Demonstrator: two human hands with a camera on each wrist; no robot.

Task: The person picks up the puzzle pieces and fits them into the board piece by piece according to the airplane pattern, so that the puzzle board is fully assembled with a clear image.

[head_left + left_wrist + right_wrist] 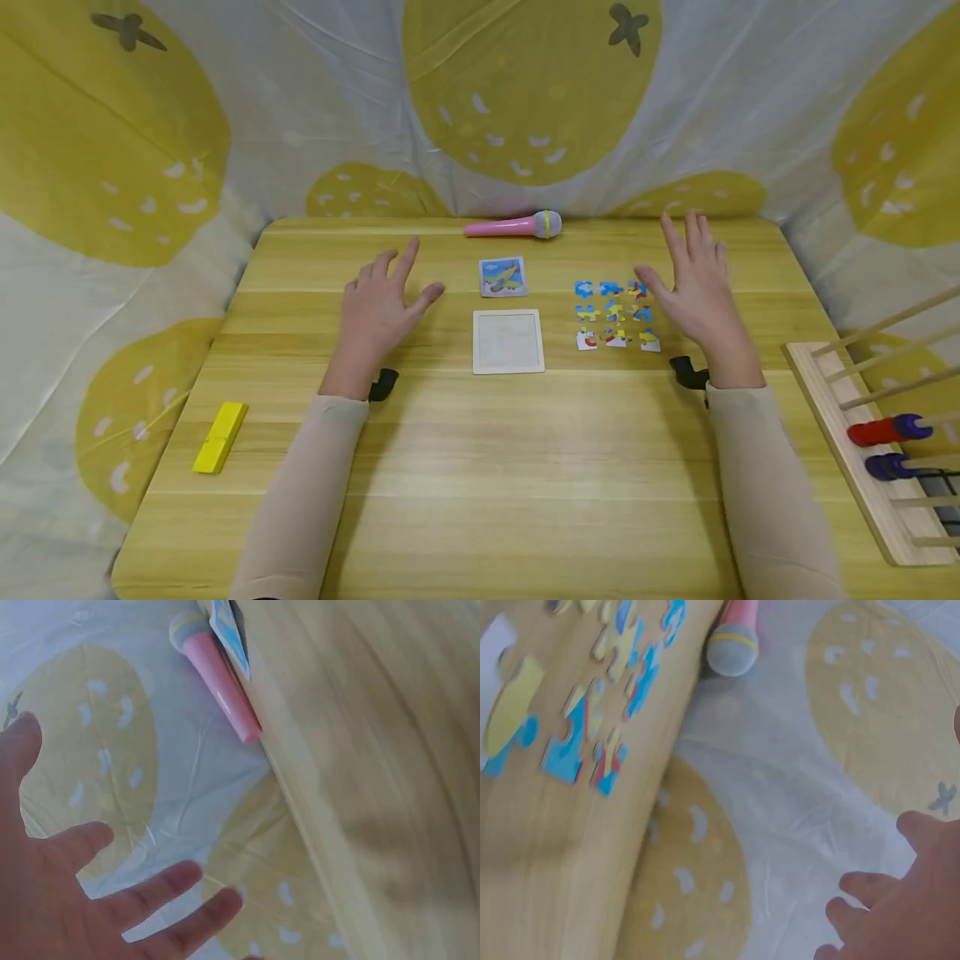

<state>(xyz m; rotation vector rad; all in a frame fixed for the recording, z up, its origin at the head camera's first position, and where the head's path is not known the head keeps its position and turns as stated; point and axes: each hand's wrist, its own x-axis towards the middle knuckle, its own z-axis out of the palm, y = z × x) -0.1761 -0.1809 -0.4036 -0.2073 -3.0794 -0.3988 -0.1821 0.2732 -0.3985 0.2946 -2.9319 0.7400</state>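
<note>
My left hand (379, 310) hovers over the table with fingers spread, left of a picture card (503, 277) showing a yellow plane. Below that card lies a square white puzzle tray (508, 342) with nothing in it. My right hand (699, 292) is raised, fingers extended, just right of several loose jigsaw pieces (615, 313) set out in rows. Neither hand holds anything. In the right wrist view the puzzle pieces (568, 754) show blue, yellow and red parts, and the right hand (907, 900) appears at the lower right. The left hand (67, 900) shows spread fingers in its wrist view.
A pink toy microphone (513, 226) lies along the table's far edge. At the left is a yellow block (220, 437). A wooden bead frame (862, 450) with red and blue beads stands at the right edge. A fruit-patterned cloth (337, 100) hangs behind the wooden table (525, 500).
</note>
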